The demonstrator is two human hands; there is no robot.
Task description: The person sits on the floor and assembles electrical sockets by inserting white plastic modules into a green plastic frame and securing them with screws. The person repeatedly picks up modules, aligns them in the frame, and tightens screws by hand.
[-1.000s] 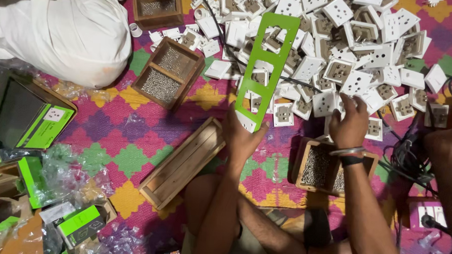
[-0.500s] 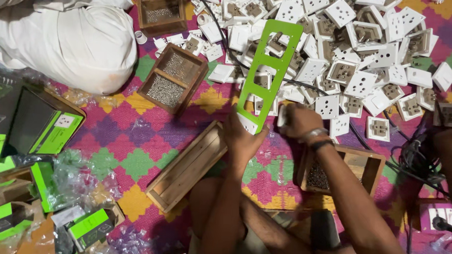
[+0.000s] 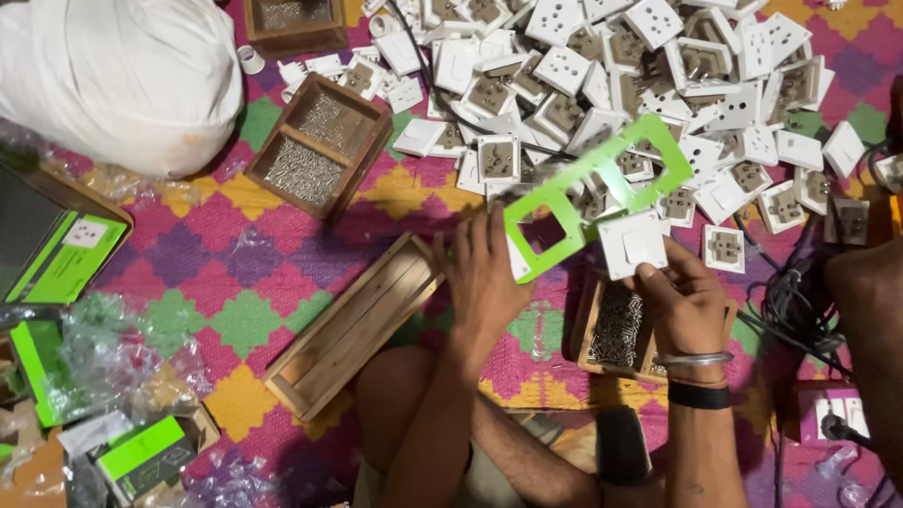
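Observation:
My left hand (image 3: 486, 275) grips the lower end of a long bright green plastic frame (image 3: 594, 194) with three square openings; the frame slants up to the right over the mat. My right hand (image 3: 682, 297) holds a white switch module (image 3: 634, 245) against the frame's lower middle part. Behind the frame lies a big heap of white socket and switch modules (image 3: 658, 61). Under my right wrist sits a small wooden tray of screws (image 3: 619, 328).
A two-part wooden box of screws (image 3: 315, 149) and another wooden box (image 3: 292, 8) lie at upper left beside a person in white cloth (image 3: 108, 67). An empty wooden tray (image 3: 354, 326), green boxes (image 3: 66, 261) and plastic wrappers lie left. Another person's arm (image 3: 884, 329) and black cables are at right.
The green frame has swung from nearly upright to slanting right. My right hand has come off the pile with a white module and brought it against the frame.

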